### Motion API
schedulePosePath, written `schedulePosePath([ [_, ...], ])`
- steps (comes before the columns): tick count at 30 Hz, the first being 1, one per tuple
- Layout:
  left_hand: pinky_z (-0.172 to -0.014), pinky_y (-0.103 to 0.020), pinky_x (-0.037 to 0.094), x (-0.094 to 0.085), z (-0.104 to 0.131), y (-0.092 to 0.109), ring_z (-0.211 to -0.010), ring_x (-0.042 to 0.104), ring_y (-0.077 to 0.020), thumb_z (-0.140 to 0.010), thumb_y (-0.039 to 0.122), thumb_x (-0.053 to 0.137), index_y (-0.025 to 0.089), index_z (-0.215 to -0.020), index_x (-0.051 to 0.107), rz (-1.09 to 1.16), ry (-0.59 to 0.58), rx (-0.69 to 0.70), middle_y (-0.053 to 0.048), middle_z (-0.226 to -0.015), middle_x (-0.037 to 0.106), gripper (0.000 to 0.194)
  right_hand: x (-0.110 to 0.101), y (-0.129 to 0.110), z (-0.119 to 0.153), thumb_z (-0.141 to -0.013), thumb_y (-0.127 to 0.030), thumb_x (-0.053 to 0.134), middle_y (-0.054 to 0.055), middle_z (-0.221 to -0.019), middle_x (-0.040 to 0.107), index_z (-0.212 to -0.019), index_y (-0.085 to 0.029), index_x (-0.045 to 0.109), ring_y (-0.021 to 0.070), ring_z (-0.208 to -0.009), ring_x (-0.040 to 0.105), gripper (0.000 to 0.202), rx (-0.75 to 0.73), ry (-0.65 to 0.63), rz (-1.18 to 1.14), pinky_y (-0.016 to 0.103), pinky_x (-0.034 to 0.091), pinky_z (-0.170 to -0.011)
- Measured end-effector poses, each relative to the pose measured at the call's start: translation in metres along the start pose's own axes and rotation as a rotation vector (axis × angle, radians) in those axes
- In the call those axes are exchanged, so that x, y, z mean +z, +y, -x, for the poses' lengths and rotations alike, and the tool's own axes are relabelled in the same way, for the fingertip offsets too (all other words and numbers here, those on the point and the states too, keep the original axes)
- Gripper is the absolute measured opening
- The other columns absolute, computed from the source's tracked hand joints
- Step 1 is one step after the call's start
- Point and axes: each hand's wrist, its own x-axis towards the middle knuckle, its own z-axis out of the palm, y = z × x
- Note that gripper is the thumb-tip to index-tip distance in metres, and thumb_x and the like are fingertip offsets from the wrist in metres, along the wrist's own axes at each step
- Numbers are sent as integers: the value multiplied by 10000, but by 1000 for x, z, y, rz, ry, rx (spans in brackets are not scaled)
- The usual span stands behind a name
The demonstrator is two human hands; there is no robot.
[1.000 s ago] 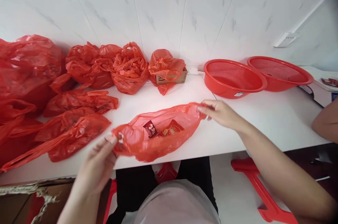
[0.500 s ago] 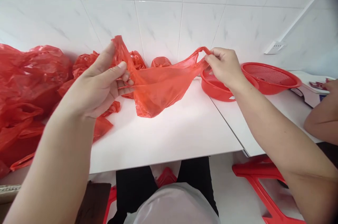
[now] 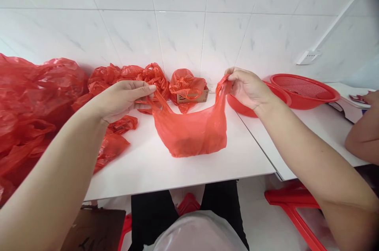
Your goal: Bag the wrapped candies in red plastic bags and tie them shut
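Note:
A thin red plastic bag (image 3: 191,132) hangs stretched between my hands, above the white table (image 3: 166,174). My left hand (image 3: 126,99) pinches its left handle between thumb and fingers. The right handle is gripped in my right hand (image 3: 244,85), a little higher. The bag sags in a U shape, with a darker patch low inside that I cannot make out. Behind it, a small cardboard box (image 3: 201,96) stands by the wall with a crumpled red bag (image 3: 185,79) on top.
Piled red plastic bags (image 3: 26,101) cover the table's left side. On the right stand a red basin (image 3: 244,105) and a red mesh basket (image 3: 308,89). Another person's arm (image 3: 363,136) rests beside a white device (image 3: 345,103). A red stool (image 3: 291,199) stands below.
My left hand has gone from spread fingers to a pinch on the left handle. The bag has dropped lower and opened out evenly. My right hand has moved slightly down.

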Motion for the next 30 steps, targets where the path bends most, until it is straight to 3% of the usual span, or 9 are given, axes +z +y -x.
schedulePosePath([
  [5, -741, -300, 521, 19, 6, -2, -833, 642, -166, -880, 272, 630, 189, -965, 672, 415, -156, 149, -54, -985, 701, 126, 10, -12, 13, -768, -189, 577, 5, -797, 637, -831, -213, 558, 147, -743, 624, 70, -112, -31, 90, 322, 530, -723],
  [10, -769, -363, 539, 46, 14, 6, -886, 680, -222, -785, 320, 738, 319, -1385, 447, 142, -344, -9, -45, -982, 700, 667, 42, -39, 28, -799, -217, 640, 10, -827, 663, -848, -200, 579, 152, -790, 635, 81, -164, -348, 187, 320, 526, -743],
  [12, -676, -296, 527, 57, 14, 7, -773, 660, -187, -695, 271, 803, 299, -1321, 523, -44, -366, -28, -10, -862, 672, 686, 60, -45, 30, -808, -213, 639, 7, -834, 663, -857, -197, 577, 146, -807, 633, 81, -209, -464, 204, 314, 522, -747],
  [16, -496, -244, 452, 70, 9, -2, -561, 523, -123, -728, 312, 749, 214, -816, 684, -135, -382, 4, 8, -669, 554, 147, 85, -39, 27, -843, -194, 582, 5, -900, 651, -899, -198, 569, 138, -884, 618, 58, -338, -538, 204, 319, 507, -805],
  [18, -501, -245, 457, 70, 7, -8, -540, 492, -110, -799, 412, 673, 204, -716, 650, -75, -324, -16, 7, -640, 531, 225, 87, -25, 25, -840, -187, 574, 23, -1031, 636, -958, -204, 568, 147, -988, 594, 120, -377, -499, 223, 329, 492, -863],
  [20, -505, -239, 456, 66, 5, -14, -536, 484, -105, -817, 498, 636, 198, -715, 647, -16, -266, -39, 10, -626, 522, 317, 83, -8, 23, -827, -183, 578, 34, -1104, 613, -1003, -209, 560, 154, -1030, 575, 179, -358, -436, 260, 334, 487, -873],
  [23, -458, -222, 406, 60, 3, -23, -475, 442, -94, -823, 541, 618, 184, -747, 661, 41, -230, -62, 26, -547, 484, 368, 74, 10, 27, -824, -189, 577, 19, -941, 615, -923, -193, 560, 140, -859, 584, 100, -260, -387, 317, 321, 501, -773],
  [26, -509, -251, 450, 58, 3, -30, -475, 498, -114, -862, 511, 581, 185, -867, 685, 115, -268, -50, 4, -550, 562, 343, 69, 3, 43, -833, -211, 597, -1, -818, 590, -833, -183, 558, 122, -757, 566, 48, -229, -363, 264, 295, 494, -717],
  [30, -647, -313, 519, 55, 9, -28, -579, 577, -139, -835, 423, 635, 175, -813, 716, 95, -406, 54, -51, -749, 675, 262, 67, -21, 66, -844, -250, 638, 7, -859, 626, -863, -186, 582, 125, -800, 600, 87, -222, -575, 121, 293, 509, -767],
])
